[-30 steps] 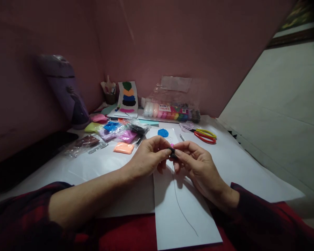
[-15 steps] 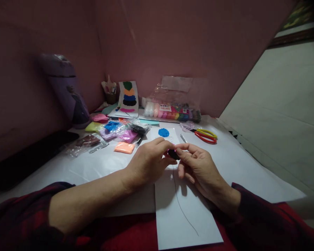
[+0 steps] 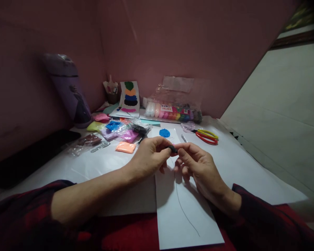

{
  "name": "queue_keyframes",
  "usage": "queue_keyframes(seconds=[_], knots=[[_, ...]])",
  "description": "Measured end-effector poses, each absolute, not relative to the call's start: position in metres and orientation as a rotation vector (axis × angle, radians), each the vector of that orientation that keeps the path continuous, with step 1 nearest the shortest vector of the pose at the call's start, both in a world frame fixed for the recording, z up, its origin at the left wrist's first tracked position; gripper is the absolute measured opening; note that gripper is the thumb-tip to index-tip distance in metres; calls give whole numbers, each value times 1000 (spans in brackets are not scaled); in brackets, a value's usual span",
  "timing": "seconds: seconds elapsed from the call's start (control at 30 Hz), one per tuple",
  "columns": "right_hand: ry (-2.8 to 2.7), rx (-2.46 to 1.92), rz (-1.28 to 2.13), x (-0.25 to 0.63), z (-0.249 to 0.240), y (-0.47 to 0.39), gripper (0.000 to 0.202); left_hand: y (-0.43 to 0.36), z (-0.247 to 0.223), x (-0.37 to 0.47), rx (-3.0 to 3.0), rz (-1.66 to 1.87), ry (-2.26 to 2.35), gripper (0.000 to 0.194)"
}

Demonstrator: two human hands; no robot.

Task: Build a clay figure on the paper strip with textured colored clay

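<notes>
Between my two hands is a small lump of black modelling clay, partly covered by the fingers. My left hand pinches it with thumb and forefinger from the left. From the right, my right hand grips its other end between thumb and fingertips. Both hands hover over a long sheet of white paper with a thin curved pencil line. Near the sheet's far end sits a round patch of blue clay, just beyond the fingers.
Several bagged clay pieces lie at left, with an orange packet nearest. Red-and-yellow scissors rest at right. Behind stand a clay multipack, a card with coloured clay bands, a cup of tools and a purple container.
The black clay has been turned and now shows narrower between the fingertips. My left thumb has moved up over it, and my right fingers have curled slightly.
</notes>
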State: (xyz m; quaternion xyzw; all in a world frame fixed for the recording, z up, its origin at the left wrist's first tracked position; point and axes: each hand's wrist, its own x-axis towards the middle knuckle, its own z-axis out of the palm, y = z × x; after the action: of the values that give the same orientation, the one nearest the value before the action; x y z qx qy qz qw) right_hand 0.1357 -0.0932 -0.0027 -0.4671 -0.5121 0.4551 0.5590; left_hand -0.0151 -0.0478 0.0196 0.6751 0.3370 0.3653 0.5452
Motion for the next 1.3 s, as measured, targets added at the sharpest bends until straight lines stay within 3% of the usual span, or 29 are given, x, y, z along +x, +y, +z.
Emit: queue_keyframes(seconds=[0.17, 0.43, 0.67, 1.03, 1.3], knots=[[-1250, -1125, 1020, 137, -3, -92, 26, -48, 25, -15, 1485, 829, 787, 6], [-1326, -1132, 839, 134, -2, -94, 19, -47, 22, -17, 1444, 789, 695, 22], [-1338, -1149, 871, 135, -3, -96, 25, -49, 24, -16, 1344, 783, 719, 4], [-1310, -1143, 952, 137, -3, -95, 25, -46, 22, -16, 1235, 815, 643, 7], [-1332, -1216, 834, 135, -1, -96, 19, -48, 23, -15, 1336, 880, 717, 7]])
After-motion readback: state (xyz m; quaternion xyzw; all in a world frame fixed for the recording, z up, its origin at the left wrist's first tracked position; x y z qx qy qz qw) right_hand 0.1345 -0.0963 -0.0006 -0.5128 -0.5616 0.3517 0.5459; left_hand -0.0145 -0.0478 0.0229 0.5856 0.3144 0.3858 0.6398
